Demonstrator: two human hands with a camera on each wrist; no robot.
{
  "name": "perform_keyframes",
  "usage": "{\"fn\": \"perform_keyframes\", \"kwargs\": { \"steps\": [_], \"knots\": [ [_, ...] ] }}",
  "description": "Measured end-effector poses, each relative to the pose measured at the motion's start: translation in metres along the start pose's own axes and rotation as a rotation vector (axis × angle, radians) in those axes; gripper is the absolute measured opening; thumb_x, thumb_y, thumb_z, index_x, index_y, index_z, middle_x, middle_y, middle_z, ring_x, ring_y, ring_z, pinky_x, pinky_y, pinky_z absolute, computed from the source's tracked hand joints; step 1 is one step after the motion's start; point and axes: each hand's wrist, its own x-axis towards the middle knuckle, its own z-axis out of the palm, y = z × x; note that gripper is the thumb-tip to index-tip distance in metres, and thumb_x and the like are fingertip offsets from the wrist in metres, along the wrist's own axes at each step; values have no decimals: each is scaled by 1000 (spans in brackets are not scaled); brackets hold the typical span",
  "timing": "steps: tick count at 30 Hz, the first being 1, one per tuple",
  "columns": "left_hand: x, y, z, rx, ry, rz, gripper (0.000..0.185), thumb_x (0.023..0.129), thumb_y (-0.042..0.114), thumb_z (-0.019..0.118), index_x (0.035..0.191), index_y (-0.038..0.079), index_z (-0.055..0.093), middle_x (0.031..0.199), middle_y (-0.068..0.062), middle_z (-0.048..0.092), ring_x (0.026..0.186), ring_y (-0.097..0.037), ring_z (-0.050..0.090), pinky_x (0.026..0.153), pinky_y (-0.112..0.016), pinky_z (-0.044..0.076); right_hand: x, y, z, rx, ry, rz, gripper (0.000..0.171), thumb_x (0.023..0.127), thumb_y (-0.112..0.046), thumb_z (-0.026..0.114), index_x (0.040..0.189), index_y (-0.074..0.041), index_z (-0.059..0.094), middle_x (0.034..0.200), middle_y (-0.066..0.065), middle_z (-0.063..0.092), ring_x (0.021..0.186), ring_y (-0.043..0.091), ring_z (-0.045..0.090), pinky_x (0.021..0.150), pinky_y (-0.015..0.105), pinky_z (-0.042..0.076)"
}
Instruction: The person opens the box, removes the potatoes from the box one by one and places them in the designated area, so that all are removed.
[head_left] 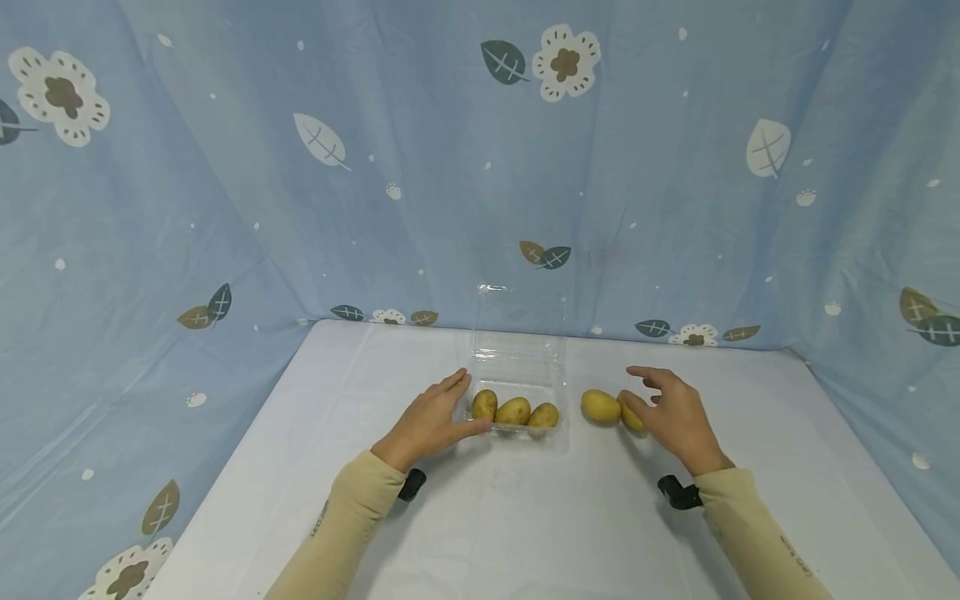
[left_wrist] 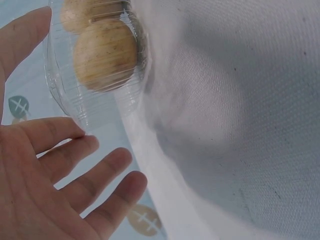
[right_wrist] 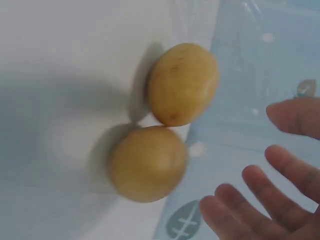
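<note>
The left hand (head_left: 427, 423), fingers spread, touches the clear box (head_left: 517, 367) of potatoes (head_left: 513, 411). The right hand (head_left: 677, 417), fingers apart, hovers beside two loose potatoes (head_left: 602, 406), gripping nothing.

No readable text, label, brand, number or sign shows anywhere.

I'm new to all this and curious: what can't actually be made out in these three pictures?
- Head view: the right hand hides most of the nearer loose potato.
- Left wrist view: the clear container is cut off by the top edge; potato count unclear.
- Right wrist view: blurred fingers; whether they touch the potatoes is unclear.
</note>
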Motion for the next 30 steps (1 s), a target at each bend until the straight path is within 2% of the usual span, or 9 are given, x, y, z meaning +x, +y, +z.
{"fn": "perform_keyframes", "kwargs": {
  "steps": [4, 11, 16, 25, 30],
  "knots": [
    [0, 1, -1, -2, -5, -8, 96, 90, 63, 67, 156, 1, 37, 164, -10, 29, 147, -34, 34, 119, -51, 28, 6, -12, 1, 29, -31, -57, 47, 93, -16, 75, 137, -4, 62, 136, 21, 59, 120, 41, 58, 92, 56, 54],
    [0, 3, -2, 1, -11, -15, 96, 90, 64, 67, 156, 0, 36, 164, -11, 29, 147, -35, 34, 119, -51, 29, 16, -35, 7, 57, -78, -153, 48, 91, -13, 77, 136, -6, 63, 135, 15, 60, 117, 36, 62, 88, 50, 57],
    [-1, 3, -2, -5, -12, -16, 96, 90, 63, 67, 156, 0, 36, 164, -11, 29, 147, -34, 34, 119, -51, 29, 24, -50, 12, 102, -150, -224, 49, 91, -13, 78, 137, -9, 62, 135, 10, 61, 119, 34, 61, 92, 50, 56],
    [0, 2, -1, -4, -5, -13, 95, 89, 63, 68, 156, 1, 37, 164, -10, 29, 146, -34, 34, 118, -50, 30, 35, -72, 36, 105, -243, -377, 47, 91, -12, 78, 135, -12, 63, 135, 3, 62, 118, 22, 61, 91, 45, 56],
    [0, 3, -1, -8, 1, -17, 95, 89, 63, 68, 155, 1, 38, 164, -10, 30, 146, -35, 35, 117, -52, 31, 37, -80, 52, 126, -321, -422, 48, 89, -8, 79, 134, -12, 64, 135, 3, 63, 117, 24, 61, 92, 46, 56]
  ]
}}
